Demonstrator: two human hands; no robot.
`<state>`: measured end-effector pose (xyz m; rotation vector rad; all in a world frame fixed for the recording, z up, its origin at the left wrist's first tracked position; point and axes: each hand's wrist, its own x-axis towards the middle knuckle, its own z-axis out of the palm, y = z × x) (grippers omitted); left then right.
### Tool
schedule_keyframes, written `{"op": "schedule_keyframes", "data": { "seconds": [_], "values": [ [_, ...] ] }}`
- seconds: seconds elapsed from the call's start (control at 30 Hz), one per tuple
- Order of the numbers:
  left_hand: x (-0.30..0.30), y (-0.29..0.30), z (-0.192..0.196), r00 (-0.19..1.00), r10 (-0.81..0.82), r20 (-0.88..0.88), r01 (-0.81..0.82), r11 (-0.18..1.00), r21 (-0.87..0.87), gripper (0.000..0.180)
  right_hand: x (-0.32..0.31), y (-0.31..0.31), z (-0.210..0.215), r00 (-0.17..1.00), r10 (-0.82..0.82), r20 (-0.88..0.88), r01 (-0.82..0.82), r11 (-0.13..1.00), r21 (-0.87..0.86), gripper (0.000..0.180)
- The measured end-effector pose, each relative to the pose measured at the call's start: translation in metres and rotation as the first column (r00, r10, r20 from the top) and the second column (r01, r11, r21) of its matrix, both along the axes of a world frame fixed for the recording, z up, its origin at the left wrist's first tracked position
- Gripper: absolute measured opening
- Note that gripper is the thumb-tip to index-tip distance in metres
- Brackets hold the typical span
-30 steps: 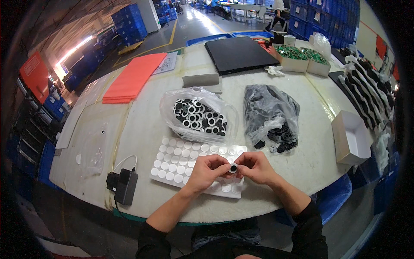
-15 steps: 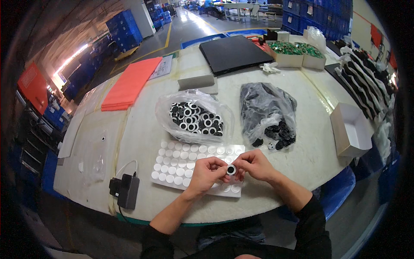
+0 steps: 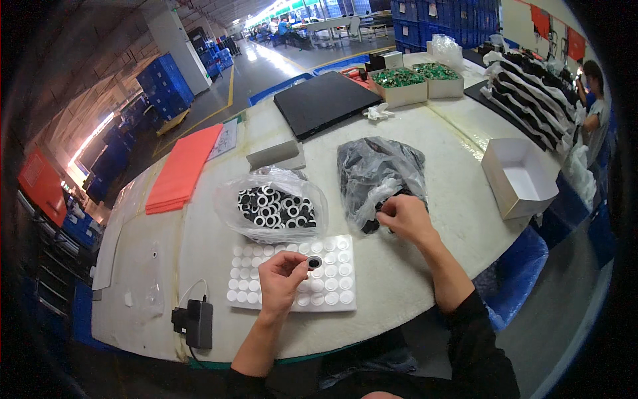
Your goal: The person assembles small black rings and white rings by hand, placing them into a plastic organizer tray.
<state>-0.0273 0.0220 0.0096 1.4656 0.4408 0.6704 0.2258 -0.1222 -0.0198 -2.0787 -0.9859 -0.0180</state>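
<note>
My left hand pinches a small round ring with a dark centre and a pale rim between thumb and fingertips. Beneath it lies a white tray with rows of round white discs. My right hand is at the mouth of a grey plastic bag of small black parts. Its fingers are drawn together; whatever is between them is hidden. Left of that bag, a clear plastic bag lies open, full of black and white rings.
An orange cloth lies far left, a black power adapter near left. At the back are a flat black panel and boxes of green circuit boards. An empty white box stands right, near stacked black-and-white strips.
My right hand has left the ring and moved away to the grey bag's mouth. The left hand keeps the ring over the tray. The view has shifted to the right.
</note>
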Motion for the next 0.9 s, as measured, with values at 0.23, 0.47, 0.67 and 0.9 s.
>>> {"op": "schedule_keyframes", "data": {
  "seconds": [0.23, 0.47, 0.67, 0.9],
  "values": [
    [0.023, 0.043, 0.045, 0.956, 0.264, -0.130, -0.132, 0.780, 0.611, 0.011, -0.004, -0.009, -0.002, 0.997, 0.076, 0.022, -0.067, 0.957, -0.282, 0.021],
    [0.055, 0.139, 0.061, 0.769, 0.574, -0.280, 0.088, 0.339, 0.937, 0.013, -0.017, 0.004, 0.012, 0.991, 0.122, -0.059, -0.133, 0.958, -0.253, 0.019],
    [0.048, 0.102, 0.078, 0.876, 0.447, -0.180, 0.075, 0.242, 0.967, 0.015, -0.004, 0.002, -0.011, 0.992, 0.119, 0.043, -0.115, 0.988, -0.099, 0.020],
    [-0.022, 0.040, 0.046, 0.879, 0.187, -0.438, 0.280, 0.541, 0.793, 0.011, -0.011, -0.003, 0.000, 0.993, 0.104, 0.059, -0.092, 0.981, -0.172, 0.025]
  ]
}}
